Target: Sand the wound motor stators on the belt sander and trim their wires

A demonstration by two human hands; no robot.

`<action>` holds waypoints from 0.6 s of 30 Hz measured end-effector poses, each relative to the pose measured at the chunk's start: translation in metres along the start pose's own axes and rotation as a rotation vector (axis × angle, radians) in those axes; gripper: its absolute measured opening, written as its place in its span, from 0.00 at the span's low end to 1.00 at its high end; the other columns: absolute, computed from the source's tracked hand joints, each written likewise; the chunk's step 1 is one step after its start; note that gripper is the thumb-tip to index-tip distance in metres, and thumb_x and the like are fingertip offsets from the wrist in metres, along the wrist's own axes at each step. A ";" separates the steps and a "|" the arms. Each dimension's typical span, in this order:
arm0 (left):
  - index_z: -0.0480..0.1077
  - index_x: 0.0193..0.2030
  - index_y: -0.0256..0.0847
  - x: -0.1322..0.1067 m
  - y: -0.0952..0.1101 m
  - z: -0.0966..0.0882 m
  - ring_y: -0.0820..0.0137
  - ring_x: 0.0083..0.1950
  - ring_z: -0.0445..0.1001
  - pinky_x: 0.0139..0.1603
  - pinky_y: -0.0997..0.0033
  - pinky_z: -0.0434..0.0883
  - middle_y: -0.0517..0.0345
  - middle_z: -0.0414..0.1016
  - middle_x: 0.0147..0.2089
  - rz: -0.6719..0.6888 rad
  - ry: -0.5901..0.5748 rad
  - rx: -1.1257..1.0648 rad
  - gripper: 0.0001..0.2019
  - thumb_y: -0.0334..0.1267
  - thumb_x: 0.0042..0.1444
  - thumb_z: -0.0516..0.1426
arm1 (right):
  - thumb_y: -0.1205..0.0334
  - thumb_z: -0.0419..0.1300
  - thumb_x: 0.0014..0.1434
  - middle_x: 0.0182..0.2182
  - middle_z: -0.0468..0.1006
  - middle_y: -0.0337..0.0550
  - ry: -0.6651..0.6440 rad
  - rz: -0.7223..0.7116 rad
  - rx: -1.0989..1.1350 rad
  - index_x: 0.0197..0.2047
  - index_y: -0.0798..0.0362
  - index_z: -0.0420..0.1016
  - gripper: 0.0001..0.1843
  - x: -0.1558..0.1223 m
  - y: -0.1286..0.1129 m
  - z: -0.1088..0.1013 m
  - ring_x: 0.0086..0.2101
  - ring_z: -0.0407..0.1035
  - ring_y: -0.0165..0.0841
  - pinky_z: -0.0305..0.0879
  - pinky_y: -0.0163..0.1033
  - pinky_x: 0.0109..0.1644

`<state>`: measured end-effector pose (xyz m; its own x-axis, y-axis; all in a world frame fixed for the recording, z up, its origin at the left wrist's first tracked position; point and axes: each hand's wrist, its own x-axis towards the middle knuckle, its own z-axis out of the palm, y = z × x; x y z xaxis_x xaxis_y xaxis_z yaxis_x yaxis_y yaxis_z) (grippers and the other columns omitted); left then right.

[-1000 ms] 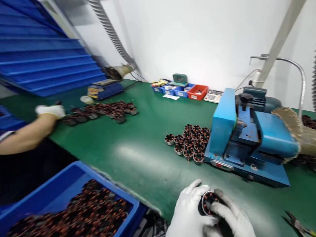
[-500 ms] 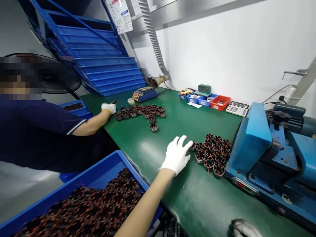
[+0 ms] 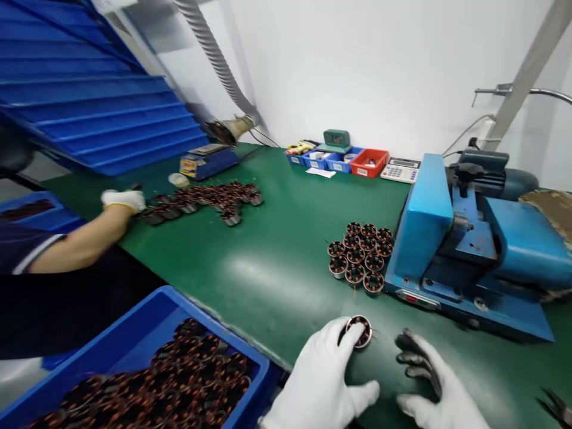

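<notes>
My left hand [image 3: 324, 372], in a white glove, holds a small round stator with copper windings [image 3: 359, 331] at its fingertips, just above the green table [image 3: 277, 262]. My right hand [image 3: 429, 381], in a white glove with darkened fingertips, hovers beside it with fingers apart and nothing in it. A cluster of several like stators [image 3: 358, 257] stands on the table further back, against the blue machine [image 3: 469, 244].
A blue bin [image 3: 147, 369] full of stators sits at my lower left. A co-worker's gloved hand [image 3: 123, 199] rests by another row of stators [image 3: 205, 199] at the left. Small parts trays [image 3: 339, 159], a calculator [image 3: 400, 171] and a scale [image 3: 208, 161] line the back. Pliers [image 3: 556, 406] lie at the right edge.
My left hand has drawn back from the stator cluster toward me with one stator in its fingers. My right hand has come up beside it. The camera has tilted down and right.
</notes>
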<state>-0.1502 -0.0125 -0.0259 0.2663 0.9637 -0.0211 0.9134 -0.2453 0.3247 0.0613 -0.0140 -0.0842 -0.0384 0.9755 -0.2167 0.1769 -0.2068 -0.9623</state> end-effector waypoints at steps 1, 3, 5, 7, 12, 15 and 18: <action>0.60 0.62 0.35 -0.003 0.007 0.007 0.52 0.61 0.67 0.59 0.53 0.69 0.38 0.66 0.61 0.038 -0.029 -0.073 0.37 0.45 0.45 0.64 | 0.70 0.63 0.37 0.43 0.82 0.47 -0.003 0.025 -0.064 0.55 0.50 0.73 0.37 0.000 -0.006 -0.003 0.40 0.76 0.42 0.72 0.44 0.45; 0.53 0.65 0.31 -0.003 0.012 0.019 0.50 0.65 0.62 0.61 0.49 0.66 0.33 0.61 0.64 0.082 -0.071 -0.175 0.42 0.43 0.46 0.63 | 0.70 0.62 0.38 0.43 0.81 0.45 0.002 0.068 -0.147 0.57 0.48 0.71 0.38 -0.002 -0.013 -0.011 0.37 0.75 0.41 0.71 0.46 0.45; 0.49 0.66 0.28 0.008 0.012 0.029 0.49 0.67 0.57 0.63 0.45 0.62 0.29 0.57 0.66 0.073 -0.085 -0.223 0.43 0.39 0.46 0.63 | 0.70 0.61 0.41 0.43 0.81 0.45 -0.002 0.099 -0.132 0.57 0.49 0.70 0.36 -0.003 -0.014 -0.017 0.34 0.75 0.38 0.71 0.45 0.44; 0.53 0.66 0.30 0.024 0.012 0.035 0.47 0.68 0.54 0.65 0.42 0.58 0.30 0.56 0.67 0.074 -0.092 -0.297 0.41 0.36 0.45 0.63 | 0.70 0.60 0.44 0.41 0.81 0.45 0.007 0.087 -0.055 0.55 0.52 0.71 0.32 -0.003 -0.013 -0.020 0.35 0.75 0.38 0.71 0.43 0.45; 0.71 0.49 0.40 0.052 0.042 0.041 0.50 0.58 0.69 0.59 0.47 0.64 0.40 0.71 0.56 0.098 -0.109 -0.669 0.24 0.38 0.42 0.66 | 0.70 0.61 0.48 0.39 0.80 0.46 0.072 -0.042 0.132 0.41 0.51 0.79 0.15 0.002 -0.019 -0.029 0.40 0.75 0.40 0.70 0.43 0.47; 0.65 0.48 0.44 0.044 0.067 0.043 0.68 0.27 0.75 0.31 0.65 0.74 0.59 0.74 0.30 0.018 -0.299 -1.135 0.19 0.46 0.50 0.60 | 0.67 0.65 0.48 0.30 0.80 0.42 0.025 -0.141 0.221 0.31 0.50 0.81 0.05 0.000 -0.035 -0.042 0.34 0.75 0.37 0.70 0.38 0.39; 0.63 0.46 0.46 0.033 0.084 0.044 0.75 0.23 0.70 0.25 0.73 0.69 0.62 0.70 0.31 0.008 -0.382 -1.507 0.18 0.44 0.49 0.61 | 0.63 0.68 0.47 0.22 0.77 0.39 0.038 -0.174 0.379 0.22 0.51 0.79 0.04 -0.006 -0.052 -0.054 0.26 0.71 0.33 0.68 0.35 0.32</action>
<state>-0.0508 -0.0062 -0.0413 0.5433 0.8222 -0.1699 -0.1689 0.3053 0.9372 0.1050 -0.0051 -0.0236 0.0018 0.9989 -0.0465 -0.2033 -0.0451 -0.9781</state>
